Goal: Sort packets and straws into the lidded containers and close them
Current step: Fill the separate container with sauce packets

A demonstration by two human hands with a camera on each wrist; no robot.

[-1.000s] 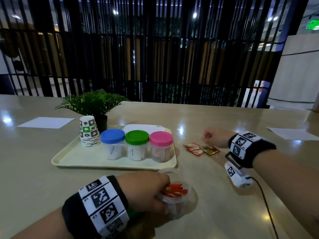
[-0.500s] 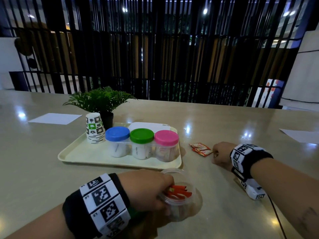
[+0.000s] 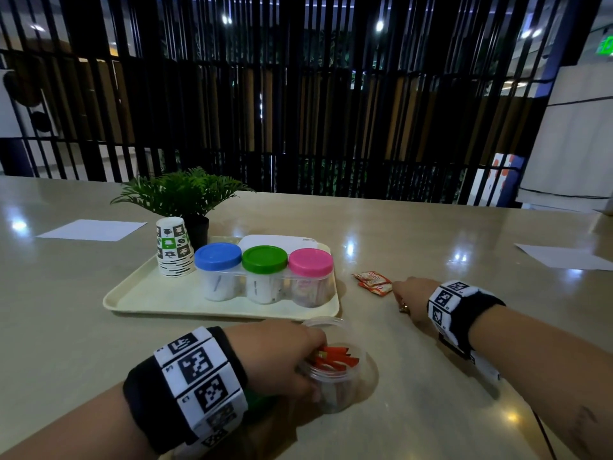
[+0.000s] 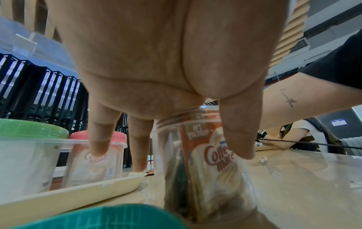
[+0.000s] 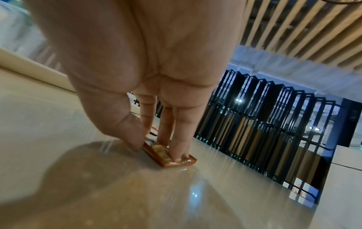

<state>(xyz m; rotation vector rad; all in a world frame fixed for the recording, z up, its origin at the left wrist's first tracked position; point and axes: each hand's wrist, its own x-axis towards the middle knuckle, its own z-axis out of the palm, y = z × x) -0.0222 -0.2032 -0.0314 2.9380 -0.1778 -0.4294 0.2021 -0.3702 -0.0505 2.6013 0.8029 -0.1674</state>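
My left hand grips the rim of an open clear container standing on the table in front of the tray; red-topped creamer packets stand inside it. In the left wrist view the fingers wrap the container. A teal lid lies under that wrist. My right hand is to the right, its fingertips on top of a brown packet flat on the table, with the thumb against its near edge. Two red packets lie just beyond.
A cream tray carries closed containers with blue, green and pink lids, a stack of paper cups and a white flat item. A potted plant stands behind. Paper sheets lie at both sides.
My right hand has drawn back toward me, sliding the brown packet away from the red packets. The left hand has stayed on the open container.
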